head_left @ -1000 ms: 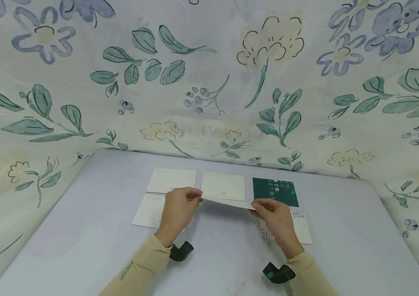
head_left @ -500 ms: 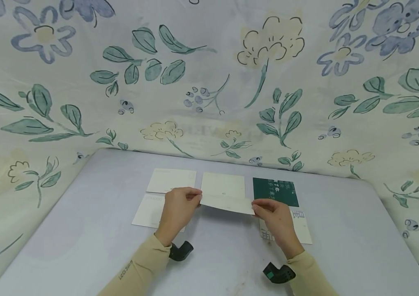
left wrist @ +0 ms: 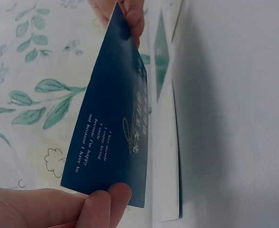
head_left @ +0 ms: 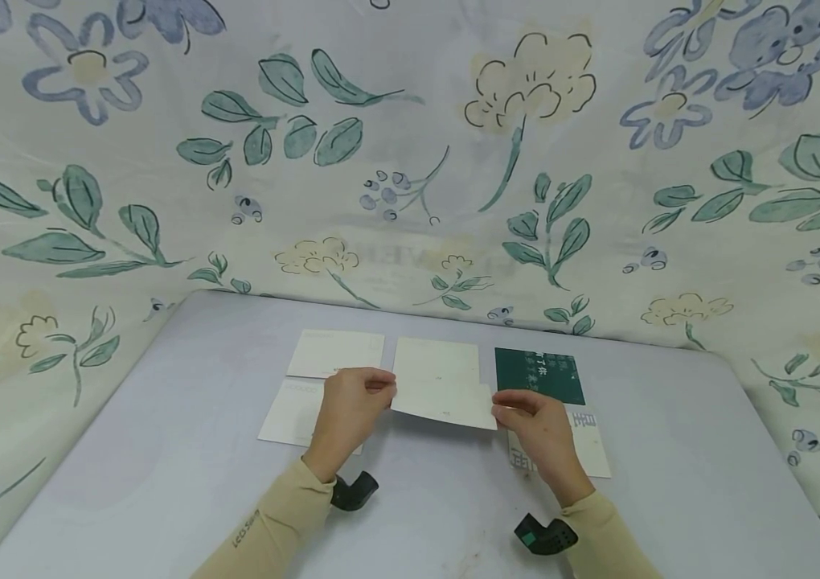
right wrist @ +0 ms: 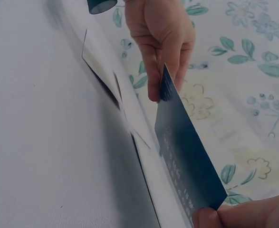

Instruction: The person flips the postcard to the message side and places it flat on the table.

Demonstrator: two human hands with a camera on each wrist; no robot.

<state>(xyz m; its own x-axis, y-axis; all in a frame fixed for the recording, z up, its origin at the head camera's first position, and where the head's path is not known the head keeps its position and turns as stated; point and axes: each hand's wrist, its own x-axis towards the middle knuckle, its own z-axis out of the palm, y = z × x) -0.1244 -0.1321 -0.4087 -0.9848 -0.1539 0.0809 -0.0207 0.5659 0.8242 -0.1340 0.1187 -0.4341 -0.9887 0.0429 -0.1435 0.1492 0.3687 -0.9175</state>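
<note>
Both hands hold one postcard [head_left: 446, 408] by its short ends, above the table. Its cream face is up in the head view. The dark blue underside, printed with white lettering, shows in the left wrist view as the card's printed face [left wrist: 108, 114]. My left hand [head_left: 354, 406] pinches the left end between thumb and fingers; my right hand [head_left: 542, 430] pinches the right end. Just beyond the held card, another cream card [head_left: 436, 360] lies on the table, its near part overlapped by the held one in this view.
Two white cards, a far one [head_left: 338, 352] and a nearer one [head_left: 289, 414], lie at left. At right are a dark green card [head_left: 539, 376] and a white card [head_left: 593, 446] with grey lettering. A floral cloth [head_left: 410, 161] hangs behind the table [head_left: 685, 482].
The postcard has tipped, its near edge lowering toward me, so more of its cream face shows in the head view. Both hands have stayed nearly in place.
</note>
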